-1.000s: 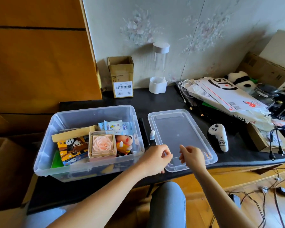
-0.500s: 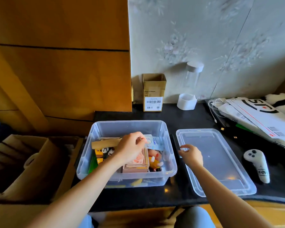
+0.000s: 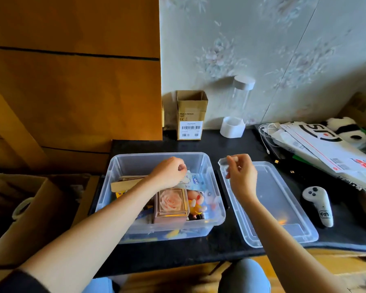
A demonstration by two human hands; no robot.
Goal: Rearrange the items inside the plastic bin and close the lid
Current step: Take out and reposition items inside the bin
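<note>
1. The lid (image 3: 268, 204) lies flat on the tabletop (image 3: 226, 248) just right of the plastic bin (image 3: 163, 199), its long axis running away from the person, parallel to the bin.
2. The right hand (image 3: 241, 174) hovers at the lid's far left corner, fingers (image 3: 232, 160) pinching something small and pale; it is the nearer hand.
3. The left hand (image 3: 169, 172), fingers curled, reaches into the bin over a blue packet (image 3: 193, 180); whether it grips anything I cannot tell.
4. A rose box (image 3: 171, 204) sits among the contents.
</note>
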